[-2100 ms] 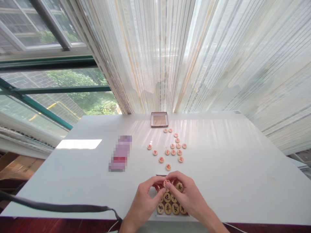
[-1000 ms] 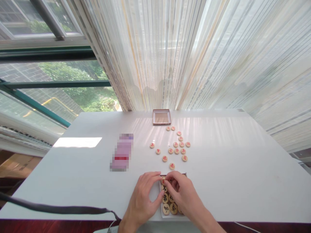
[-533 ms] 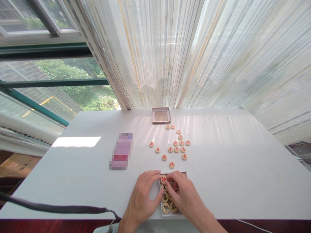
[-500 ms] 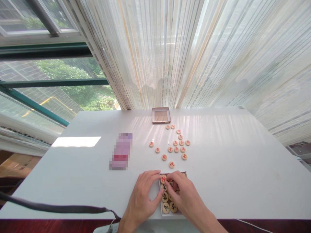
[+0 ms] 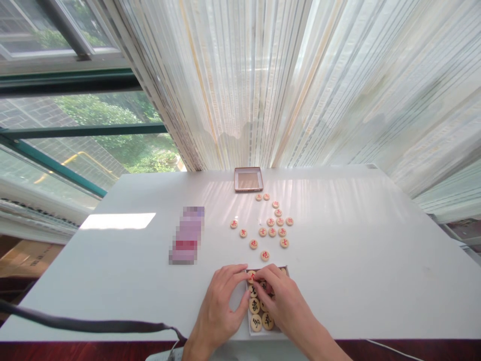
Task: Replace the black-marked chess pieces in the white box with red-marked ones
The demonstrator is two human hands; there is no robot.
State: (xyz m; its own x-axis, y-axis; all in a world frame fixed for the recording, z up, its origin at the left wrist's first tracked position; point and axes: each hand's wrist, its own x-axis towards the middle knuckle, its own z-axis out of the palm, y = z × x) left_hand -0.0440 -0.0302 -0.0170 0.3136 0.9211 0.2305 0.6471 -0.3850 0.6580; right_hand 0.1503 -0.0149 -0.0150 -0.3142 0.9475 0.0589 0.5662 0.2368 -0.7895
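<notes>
A shallow white box (image 5: 249, 326) at the table's near edge holds round wooden Chinese chess pieces with black characters, such as this black-lettered piece (image 5: 256, 322). At its far left corner sits a red-lettered piece (image 5: 251, 276), partly covered by fingers. My right hand (image 5: 281, 296) reaches over the box from the right, thumb and fingertips closed on that red piece's right edge. My left hand (image 5: 227, 296) curves along the box's left side, thumb and fingers apart, fingertips touching the rim and the red piece. My right hand hides much of the box's right side.
Several loose red-lettered pieces (image 5: 270, 221) lie scattered beyond the box on the white table (image 5: 356, 260). An open box lid (image 5: 248, 179) stands at the back edge. A blurred pinkish object (image 5: 187, 234) lies to the left. A dark strap (image 5: 93, 325) crosses the near left corner.
The hands stay at the box; the right fingertips have shifted slightly left over the red-lettered piece and cover more of it. Loose pieces and lid stay where they were on the table.
</notes>
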